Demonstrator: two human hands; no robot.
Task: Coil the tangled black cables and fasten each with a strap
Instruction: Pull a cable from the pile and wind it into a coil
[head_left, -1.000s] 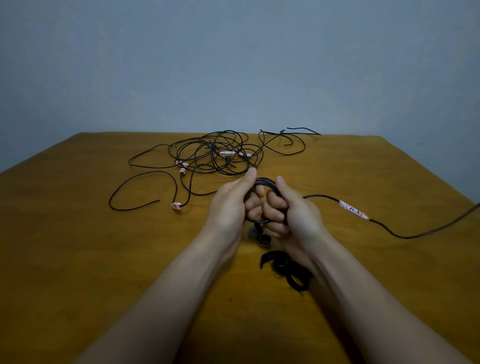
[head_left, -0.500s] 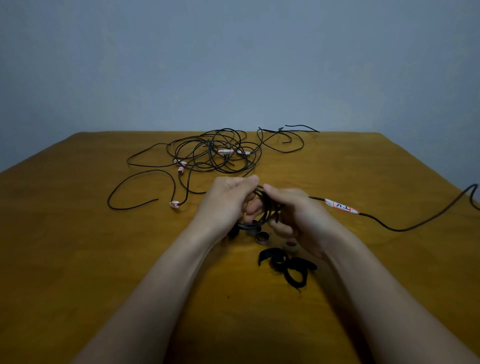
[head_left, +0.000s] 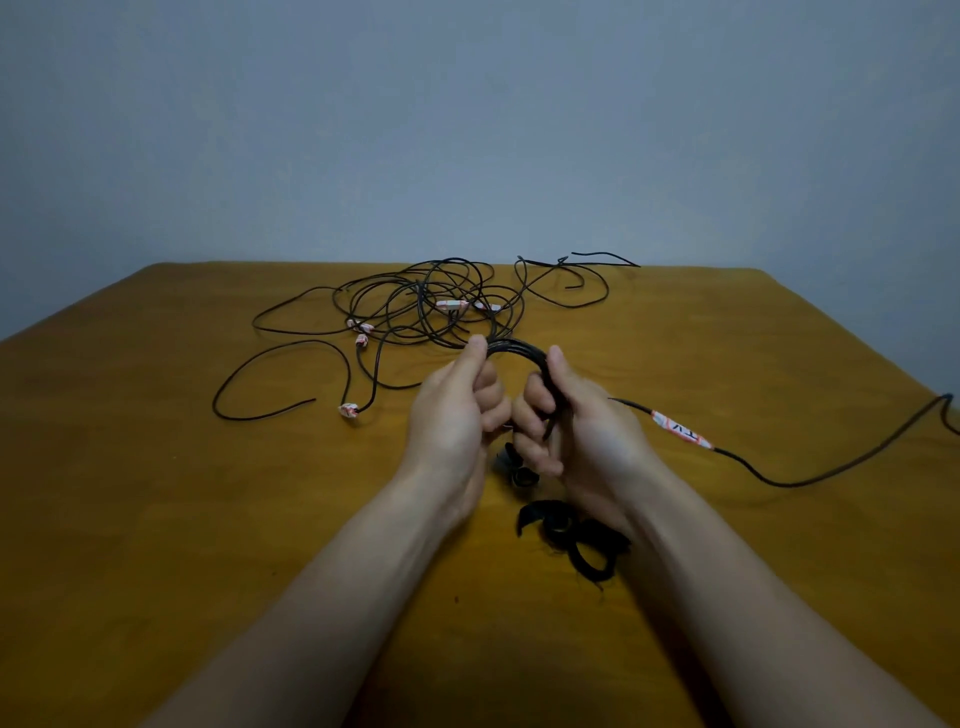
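Note:
A small coil of black cable is held upright above the table between both hands. My left hand pinches its left side with thumb on top. My right hand grips its right side, fingers curled through the loop. The cable's loose tail runs right from the coil, past a white-and-red label, to the table's right edge. Black straps lie on the table under my right wrist, and a small rolled strap sits just below the hands. A tangle of black cables lies behind the hands.
The wooden table has bare surface at front left and far right. Loose cable ends with white-and-red tags lie left of my hands. A plain grey wall stands behind the table.
Both hands have raised and turned the coil upright from its lower, flatter position half a second ago. The labelled tail has shifted slightly along the table on the right.

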